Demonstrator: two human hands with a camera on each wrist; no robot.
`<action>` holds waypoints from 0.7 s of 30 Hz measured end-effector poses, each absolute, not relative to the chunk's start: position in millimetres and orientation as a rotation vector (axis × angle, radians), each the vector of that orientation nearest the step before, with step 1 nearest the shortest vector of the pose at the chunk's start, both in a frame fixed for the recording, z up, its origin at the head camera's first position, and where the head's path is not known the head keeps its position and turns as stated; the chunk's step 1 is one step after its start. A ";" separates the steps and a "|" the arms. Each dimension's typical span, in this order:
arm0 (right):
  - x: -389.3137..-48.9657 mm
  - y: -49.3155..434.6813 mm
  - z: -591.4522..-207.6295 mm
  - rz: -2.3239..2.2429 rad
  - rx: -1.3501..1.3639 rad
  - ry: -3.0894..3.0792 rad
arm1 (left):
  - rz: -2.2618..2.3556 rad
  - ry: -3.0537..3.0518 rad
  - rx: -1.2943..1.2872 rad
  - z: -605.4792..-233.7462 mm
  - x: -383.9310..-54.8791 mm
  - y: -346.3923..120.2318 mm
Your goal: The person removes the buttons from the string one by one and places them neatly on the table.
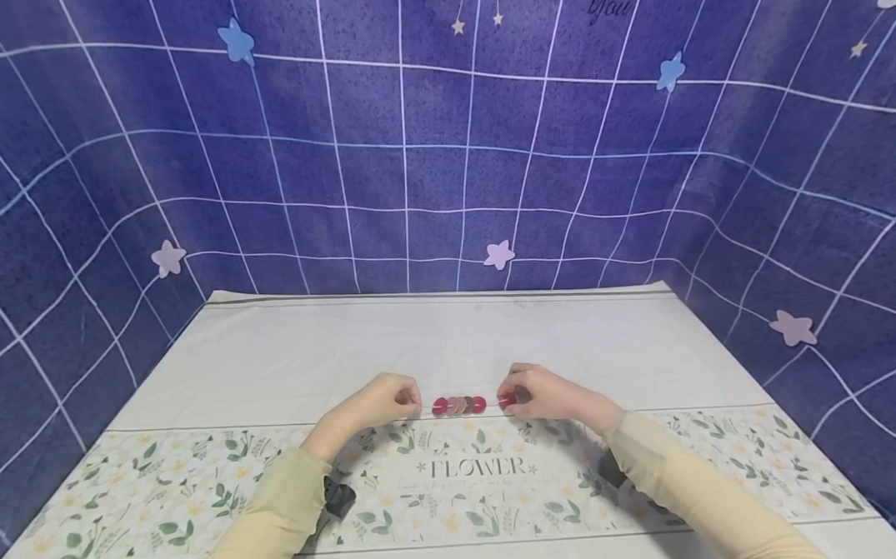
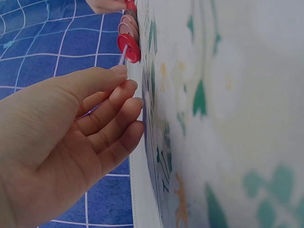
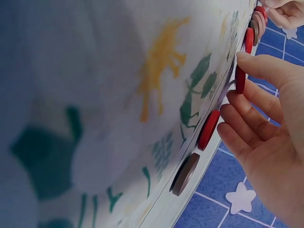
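Between the two hands runs a short row of red, pink and brown buttons [image 1: 459, 406] threaded on a thin pale string [image 2: 122, 58]. My left hand [image 1: 381, 399] pinches that string between thumb and forefinger, just beside the red end button [image 2: 128, 47], whose holes show. To the right of the row, my right hand [image 1: 546, 392] holds another red button [image 3: 240, 78] on edge between thumb and forefinger. Whether the string passes fully through this one is hard to tell. Below the right fingers, a loose red button [image 3: 208, 129] and a brown button [image 3: 185, 175] lie on the cloth.
A white tablecloth [image 1: 450, 338] covers the table, with a printed floral band [image 1: 473, 512] along its near side. Behind and at both sides hangs a blue gridded curtain [image 1: 443, 171] with stars.
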State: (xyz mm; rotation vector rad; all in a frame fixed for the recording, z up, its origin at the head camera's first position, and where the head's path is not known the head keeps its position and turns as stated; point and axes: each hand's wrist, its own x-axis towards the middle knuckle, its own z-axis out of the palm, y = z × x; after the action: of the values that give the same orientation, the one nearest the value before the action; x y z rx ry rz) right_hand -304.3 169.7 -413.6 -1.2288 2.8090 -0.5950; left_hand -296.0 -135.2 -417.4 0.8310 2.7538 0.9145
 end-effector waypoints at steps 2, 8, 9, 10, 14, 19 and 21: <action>-304.5 170.6 -413.8 -0.596 -1.226 2.808 | 0.917 2.753 0.841 -417.5 -296.2 -135.3; -303.9 172.6 -414.1 -0.599 -1.211 2.806 | 0.913 2.753 0.838 -417.0 -295.7 -135.1; -303.8 172.8 -414.1 -0.600 -1.210 2.806 | 0.912 2.753 0.833 -416.8 -295.5 -134.9; -303.8 173.0 -414.1 -0.600 -1.210 2.806 | 0.910 2.755 0.832 -416.6 -295.4 -134.8; -303.6 174.2 -414.3 -0.614 -1.230 2.804 | 0.910 2.754 0.825 -415.5 -294.8 -134.4; -303.9 176.7 -414.7 -0.624 -1.271 2.799 | 0.905 2.756 0.820 -415.0 -294.5 -134.4; -304.0 177.8 -414.7 -0.625 -1.267 2.797 | 0.898 2.761 0.824 -415.3 -295.0 -134.6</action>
State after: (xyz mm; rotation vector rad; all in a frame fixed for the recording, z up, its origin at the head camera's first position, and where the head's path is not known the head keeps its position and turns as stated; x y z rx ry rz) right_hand -304.0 177.8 -414.7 -1.2672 2.7968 -0.6249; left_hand -295.0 -134.6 -415.3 0.8238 2.7605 0.8979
